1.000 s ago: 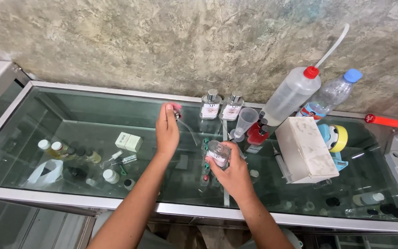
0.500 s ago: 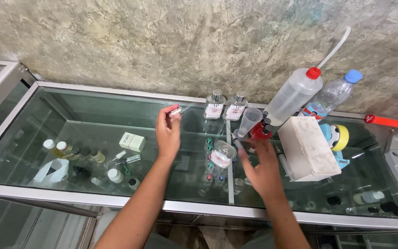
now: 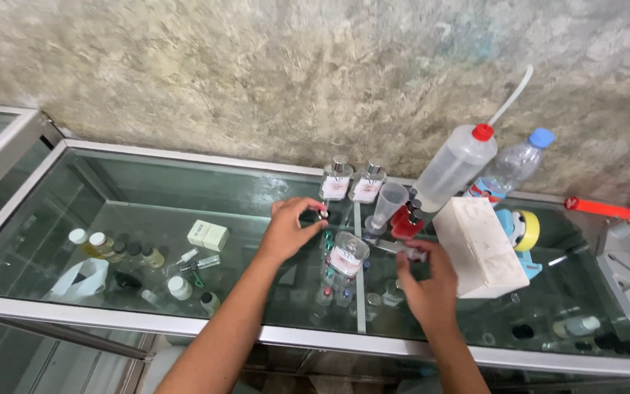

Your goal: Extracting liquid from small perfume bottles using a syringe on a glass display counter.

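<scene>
Soft, even daylight fills the scene; no hard shadows fall on the wall [image 3: 257,73]. The glass top of the bench [image 3: 147,197] shows pale reflections and a mild sheen, which muddles the small bottles beneath it. The hands [image 3: 289,230] look slightly smeared, perhaps from motion. Straight edges bow outward toward the corners, and detail softens there.

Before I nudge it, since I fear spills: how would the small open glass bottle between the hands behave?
The glass bottle looks fragile and probably slippery on the glass counter. Squat, so it likely slides rather than tips, but with no cap visible a knock could spill it.
</scene>
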